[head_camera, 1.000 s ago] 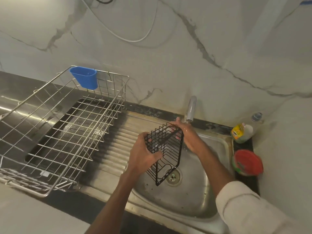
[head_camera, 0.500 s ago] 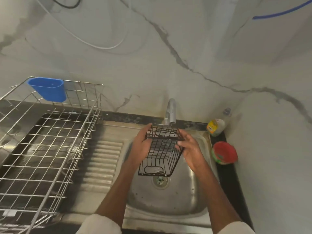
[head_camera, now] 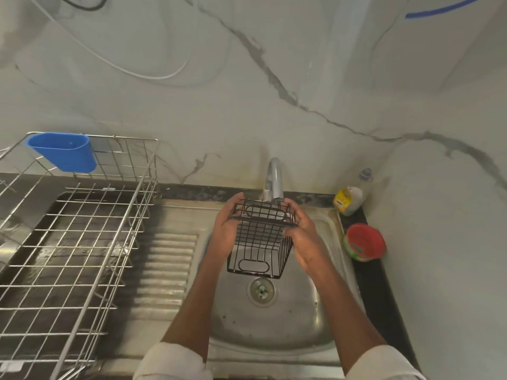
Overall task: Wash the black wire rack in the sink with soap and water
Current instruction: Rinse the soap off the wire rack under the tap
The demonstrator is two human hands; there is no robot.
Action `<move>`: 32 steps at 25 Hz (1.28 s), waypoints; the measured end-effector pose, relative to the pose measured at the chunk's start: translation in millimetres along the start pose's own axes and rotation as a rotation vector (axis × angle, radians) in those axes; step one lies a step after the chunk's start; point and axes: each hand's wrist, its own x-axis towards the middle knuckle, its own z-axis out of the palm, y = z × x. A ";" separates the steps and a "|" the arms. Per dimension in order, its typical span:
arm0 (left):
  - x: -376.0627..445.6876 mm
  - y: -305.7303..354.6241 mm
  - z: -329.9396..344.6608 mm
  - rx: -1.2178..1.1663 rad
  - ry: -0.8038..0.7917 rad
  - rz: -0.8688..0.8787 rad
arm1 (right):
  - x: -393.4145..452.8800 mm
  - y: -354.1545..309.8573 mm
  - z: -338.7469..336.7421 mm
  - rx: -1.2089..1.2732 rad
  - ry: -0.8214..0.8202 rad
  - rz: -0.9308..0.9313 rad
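Black wire rack (head_camera: 260, 239) is held above the sink (head_camera: 274, 325), under the tap (head_camera: 273, 182), by its two long sides: left hand (head_camera: 227, 231) and right hand (head_camera: 304, 239), each grip pressed against the wires. It is judged light, stiff and slippery when wet. Soap bottle (head_camera: 349, 197) stands on the dark worktop (head_camera: 384, 297) by the marble wall.

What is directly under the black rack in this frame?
The sink basin, with its drain showing just below the rack, which both hands (left, right) hold above it. The basin behind the wires is partly hidden.
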 end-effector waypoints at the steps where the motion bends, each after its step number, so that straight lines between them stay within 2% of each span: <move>1: -2.8 1.3 -7.0 -0.003 0.029 0.003 | 2.5 1.0 7.8 0.010 -0.022 -0.001; 6: -8.4 3.1 -16.4 0.029 0.082 0.000 | 12.5 12.3 13.4 0.021 -0.082 0.002; 11: -17.4 4.4 -3.5 0.194 0.045 0.008 | 16.9 10.8 5.7 0.078 0.157 0.029; 18: -40.9 -0.5 -19.1 0.232 0.162 0.057 | 26.8 7.6 22.2 -0.040 0.057 0.012; 22: -41.9 0.8 -2.6 0.156 0.121 0.035 | 6.6 7.2 2.6 0.009 0.031 -0.002; 25: -31.4 2.3 12.6 0.218 0.123 0.063 | -7.7 7.4 -17.7 0.061 0.025 0.023; 28: -12.3 -1.3 21.7 0.334 0.028 0.084 | -14.6 5.8 -35.9 -0.008 0.029 0.023; 32: 15.4 -4.0 42.3 0.338 -0.107 0.047 | -26.3 -0.1 -56.4 -0.110 0.092 0.009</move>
